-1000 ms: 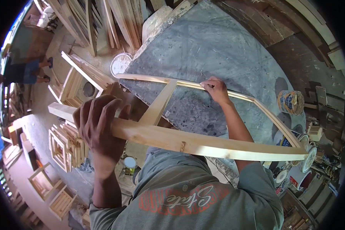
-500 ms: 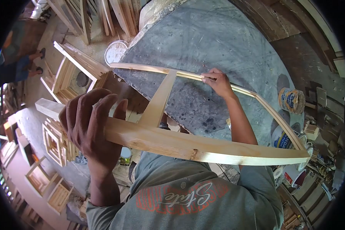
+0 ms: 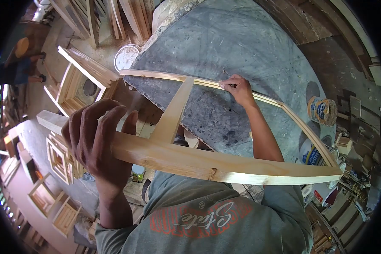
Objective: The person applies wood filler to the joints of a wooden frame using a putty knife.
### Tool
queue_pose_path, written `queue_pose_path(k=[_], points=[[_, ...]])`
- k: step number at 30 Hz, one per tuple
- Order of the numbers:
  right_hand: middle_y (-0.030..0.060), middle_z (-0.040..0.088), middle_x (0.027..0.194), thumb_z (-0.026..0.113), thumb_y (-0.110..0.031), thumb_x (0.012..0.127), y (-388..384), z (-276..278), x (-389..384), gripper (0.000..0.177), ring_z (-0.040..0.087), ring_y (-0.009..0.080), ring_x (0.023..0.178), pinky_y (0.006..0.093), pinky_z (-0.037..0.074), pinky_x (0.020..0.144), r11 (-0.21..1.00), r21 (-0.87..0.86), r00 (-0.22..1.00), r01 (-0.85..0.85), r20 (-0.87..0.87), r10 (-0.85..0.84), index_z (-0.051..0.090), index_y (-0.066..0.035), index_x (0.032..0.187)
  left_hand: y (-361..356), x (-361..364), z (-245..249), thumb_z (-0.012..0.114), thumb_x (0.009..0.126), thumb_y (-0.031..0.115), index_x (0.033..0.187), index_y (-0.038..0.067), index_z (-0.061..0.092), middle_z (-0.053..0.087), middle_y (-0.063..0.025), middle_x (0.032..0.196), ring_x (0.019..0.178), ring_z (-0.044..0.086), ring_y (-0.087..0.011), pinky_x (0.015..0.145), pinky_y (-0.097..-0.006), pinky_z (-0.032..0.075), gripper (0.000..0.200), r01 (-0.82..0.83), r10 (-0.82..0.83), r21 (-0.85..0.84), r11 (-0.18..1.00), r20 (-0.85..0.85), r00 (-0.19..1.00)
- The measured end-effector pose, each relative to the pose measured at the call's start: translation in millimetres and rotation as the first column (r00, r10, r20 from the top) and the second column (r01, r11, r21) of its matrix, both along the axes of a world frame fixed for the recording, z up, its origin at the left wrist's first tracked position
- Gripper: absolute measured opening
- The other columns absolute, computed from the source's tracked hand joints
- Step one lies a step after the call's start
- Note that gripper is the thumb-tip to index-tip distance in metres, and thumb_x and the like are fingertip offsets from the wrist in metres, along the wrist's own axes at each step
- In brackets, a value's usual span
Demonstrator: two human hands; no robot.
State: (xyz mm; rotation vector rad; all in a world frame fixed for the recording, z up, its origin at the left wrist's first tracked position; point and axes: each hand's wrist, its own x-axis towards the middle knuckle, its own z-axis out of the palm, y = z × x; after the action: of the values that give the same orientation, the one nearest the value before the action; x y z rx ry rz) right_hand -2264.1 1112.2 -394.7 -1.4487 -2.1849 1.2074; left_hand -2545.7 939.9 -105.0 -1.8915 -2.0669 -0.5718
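Observation:
A pale wooden frame (image 3: 224, 165) with a crossbar (image 3: 173, 112) is tilted up over a grey table. My left hand (image 3: 98, 144) wraps round its thick near rail, left of the crossbar. At the far rail (image 3: 156, 75), which has a groove along it, my right hand (image 3: 240, 89) is closed in a pinch, fingertips touching the wood right of the crossbar. Something small and dark shows between those fingers, too small to name. The far left end of the frame reaches past the table edge.
The grey table (image 3: 258, 46) carries a round labelled container (image 3: 321, 111) and a labelled tub (image 3: 311, 154) at right. A white bucket (image 3: 127, 57) stands beyond its left edge. Wooden frames (image 3: 86, 82) are stacked at left, near a person (image 3: 29, 70).
My right hand has slid slightly left along the far rail. The frame and my left hand have shifted a little left. The person at upper left has changed posture.

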Motion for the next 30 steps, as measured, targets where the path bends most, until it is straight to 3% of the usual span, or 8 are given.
queue_pose_path(k=[11, 17, 20, 23, 25, 27, 29, 30], points=[[0.0040, 0.063, 0.087, 0.082, -0.026, 0.081, 6, 4, 4, 0.024, 0.060, 0.0194, 0.079, 0.0321, 0.047, 0.074, 0.988, -0.154, 1.000, -0.025, -0.002, 0.025, 0.080, -0.018, 0.103, 1, 1, 2, 0.085, 0.070, 0.015, 0.094, 0.013, 0.069, 0.068, -0.0021, 0.094, 0.089, 0.062, -0.0231, 0.086, -0.0369, 0.042, 0.029, -0.002, 0.002, -0.007, 1.000, 0.001, 1.000], [0.0011, 0.063, 0.092, 0.082, -0.016, 0.080, 7, 20, 2, 0.033, 0.057, 0.0133, 0.081, 0.0264, 0.046, 0.076, 0.965, -0.263, 1.000, -0.001, -0.023, -0.005, 0.076, -0.010, 0.112, -3, 1, 0, 0.085, 0.071, 0.014, 0.094, 0.013, 0.069, 0.069, -0.0025, 0.095, 0.090, 0.062, -0.0237, 0.088, -0.0375, 0.042, 0.028, 0.002, -0.002, -0.006, 1.000, 0.003, 1.000], [0.0058, 0.066, 0.094, 0.082, -0.018, 0.081, 0, 9, 14, 0.035, 0.063, 0.0183, 0.086, 0.0302, 0.048, 0.079, 0.989, -0.149, 0.982, 0.021, -0.182, -0.048, 0.075, -0.008, 0.113, -5, 0, 1, 0.084, 0.072, 0.015, 0.095, 0.013, 0.069, 0.068, -0.0024, 0.095, 0.091, 0.062, -0.0236, 0.088, -0.0373, 0.042, 0.027, -0.003, 0.003, -0.013, 1.000, -0.002, 1.000], [0.0081, 0.067, 0.095, 0.081, -0.017, 0.082, -30, 46, 33, 0.034, 0.062, 0.0178, 0.086, 0.0297, 0.049, 0.079, 0.978, 0.150, 0.981, 0.146, -0.152, -0.123, 0.073, -0.003, 0.112, -5, 1, 2, 0.083, 0.074, 0.016, 0.095, 0.013, 0.069, 0.068, -0.0025, 0.096, 0.092, 0.062, -0.0236, 0.087, -0.0373, 0.042, 0.026, -0.008, 0.008, -0.015, 1.000, -0.005, 1.000], [0.0069, 0.066, 0.090, 0.077, -0.019, 0.087, -64, 54, 60, 0.028, 0.061, 0.0150, 0.085, 0.0266, 0.047, 0.078, 0.934, 0.188, 0.932, 0.305, -0.259, -0.252, 0.073, 0.001, 0.107, -4, 2, 4, 0.082, 0.075, 0.017, 0.096, 0.013, 0.069, 0.068, -0.0029, 0.096, 0.093, 0.062, -0.0241, 0.087, -0.0374, 0.042, 0.025, -0.016, 0.015, -0.019, 1.000, -0.004, 1.000], [0.0088, 0.067, 0.083, 0.073, -0.023, 0.091, -106, 54, 98, 0.027, 0.060, 0.0141, 0.080, 0.0270, 0.047, 0.075, 0.876, 0.064, 0.860, 0.478, -0.237, -0.452, 0.073, 0.003, 0.098, -2, 4, 6, 0.081, 0.076, 0.017, 0.096, 0.012, 0.068, 0.068, -0.0036, 0.097, 0.093, 0.062, -0.0248, 0.087, -0.0374, 0.042, 0.024, -0.007, 0.007, -0.026, 1.000, 0.001, 1.000], [0.0110, 0.064, 0.076, 0.073, -0.015, 0.090, -154, 27, 153, 0.020, 0.059, 0.0195, 0.074, 0.0310, 0.046, 0.069, 0.702, -0.182, 0.700, 0.688, -0.086, -0.709, 0.072, 0.004, 0.097, -2, 1, 7, 0.079, 0.078, 0.017, 0.097, 0.011, 0.068, 0.069, -0.0066, 0.101, 0.096, 0.063, -0.0273, 0.088, -0.0402, 0.044, 0.022, 0.014, -0.014, -0.015, 1.000, -0.005, 1.000], [0.0102, 0.063, 0.074, 0.072, -0.013, 0.090, -176, 20, 176, 0.017, 0.060, 0.0191, 0.071, 0.0304, 0.047, 0.067, 0.724, -0.005, 0.724, 0.690, -0.022, -0.690, 0.072, 0.004, 0.094, -1, -2, 5, 0.079, 0.079, 0.017, 0.098, 0.010, 0.068, 0.069, -0.0077, 0.102, 0.097, 0.063, -0.0282, 0.088, -0.0415, 0.045, 0.022, 0.049, -0.049, -0.001, 0.999, 0.024, 0.999]])
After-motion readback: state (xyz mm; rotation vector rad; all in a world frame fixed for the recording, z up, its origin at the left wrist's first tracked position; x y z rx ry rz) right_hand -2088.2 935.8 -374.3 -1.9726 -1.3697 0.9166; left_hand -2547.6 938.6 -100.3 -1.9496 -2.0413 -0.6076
